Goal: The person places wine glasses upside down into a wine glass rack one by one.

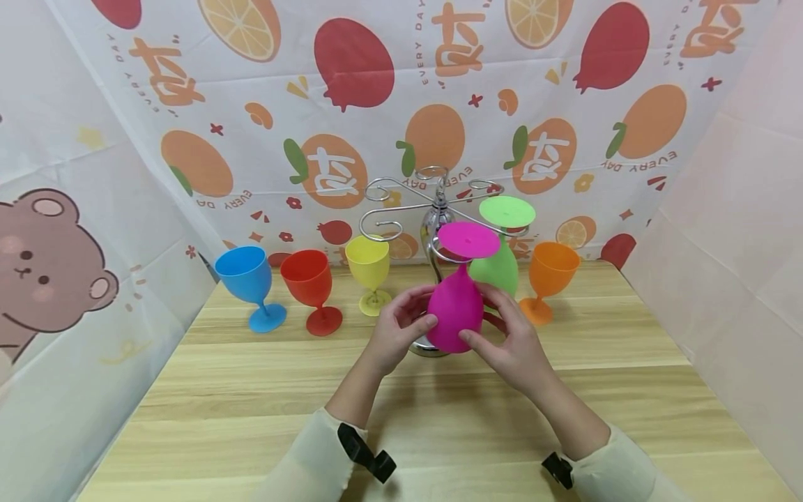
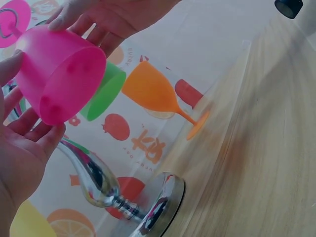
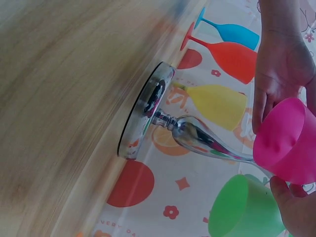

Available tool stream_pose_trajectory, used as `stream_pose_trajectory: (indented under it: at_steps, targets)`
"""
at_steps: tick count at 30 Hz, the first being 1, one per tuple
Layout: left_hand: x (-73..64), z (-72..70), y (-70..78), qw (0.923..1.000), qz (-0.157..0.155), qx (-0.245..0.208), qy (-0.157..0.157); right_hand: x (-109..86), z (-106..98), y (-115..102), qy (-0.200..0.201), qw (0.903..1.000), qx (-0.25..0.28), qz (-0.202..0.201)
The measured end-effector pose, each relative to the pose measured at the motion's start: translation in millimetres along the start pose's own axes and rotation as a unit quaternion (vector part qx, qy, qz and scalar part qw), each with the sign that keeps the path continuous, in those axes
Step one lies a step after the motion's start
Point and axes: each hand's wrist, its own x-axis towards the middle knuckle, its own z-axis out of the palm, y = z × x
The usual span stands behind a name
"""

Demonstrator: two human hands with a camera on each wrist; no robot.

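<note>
A magenta plastic goblet (image 1: 456, 310) is upside down, its round foot on top and its stem at a wire loop of the chrome rack (image 1: 440, 202). My left hand (image 1: 401, 328) grips the bowl from the left, and my right hand (image 1: 511, 341) holds it on the right. The left wrist view shows the goblet's open rim (image 2: 74, 86) facing down, fingers of both hands around the bowl. Just behind the right hand, a green goblet (image 1: 495, 268) hangs upside down from another rack arm. The right wrist view shows its bowl (image 3: 242, 207) close to the magenta one (image 3: 286, 140).
Upright on the wooden table (image 1: 251, 411) stand a blue goblet (image 1: 245, 275), a red goblet (image 1: 307, 279) and a yellow goblet (image 1: 368, 265) at left, with an orange goblet (image 1: 552, 270) at right. The rack's round chrome base (image 2: 165, 202) rests on the tabletop. Printed cloth (image 1: 251, 90) hangs behind.
</note>
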Motion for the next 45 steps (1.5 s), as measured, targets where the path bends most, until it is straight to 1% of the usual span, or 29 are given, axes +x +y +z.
stream_pose_trajectory:
  at_steps: [12, 21, 23, 25, 28, 30, 32, 34, 36, 40, 45]
  targets:
    - [0.3, -4.3, 1.0, 0.9999, 0.001, 0.011, -0.009, 1.4, 0.3, -1.9, 0.002, 0.9997, -0.008, -0.022]
    - [1.5, -8.1, 1.8, 0.9995, -0.019, 0.023, 0.010, 2.0, -0.5, -1.4, 0.003, 0.9997, 0.000, -0.024]
    - [3.0, -9.6, 0.5, 0.9992, -0.021, 0.024, 0.022, 2.2, -1.5, -2.0, 0.006, 0.9997, 0.003, -0.023]
    - [5.3, -11.5, -2.1, 0.9986, -0.019, 0.024, 0.043, 2.8, -2.8, -3.2, 0.013, 0.9996, 0.011, -0.025]
    - [10.1, -14.4, -6.8, 0.9958, -0.012, 0.028, 0.087, 4.7, -4.7, -5.4, 0.028, 0.9988, 0.024, -0.031]
    - [13.8, -16.7, -10.6, 0.9920, -0.008, 0.043, 0.119, 7.0, -6.2, -7.1, 0.044, 0.9976, 0.036, -0.040]
    - [17.2, -19.2, -15.1, 0.9874, -0.010, 0.066, 0.144, 10.4, -7.6, -9.3, 0.062, 0.9957, 0.045, -0.050]
    - [20.3, -21.7, -19.8, 0.9830, -0.018, 0.099, 0.154, 14.8, -8.6, -13.0, 0.081, 0.9937, 0.051, -0.059]
    - [23.2, -23.4, -23.8, 0.9796, -0.028, 0.133, 0.148, 20.0, -9.0, -17.5, 0.098, 0.9920, 0.051, -0.060]
    - [30.4, -23.9, -29.3, 0.9748, -0.042, 0.190, 0.110, 31.3, -6.6, -29.0, 0.122, 0.9907, 0.037, -0.046]
    - [41.2, -20.1, -31.4, 0.9715, -0.061, 0.219, 0.069, 42.6, -1.2, -38.9, 0.147, 0.9891, -0.005, -0.005]
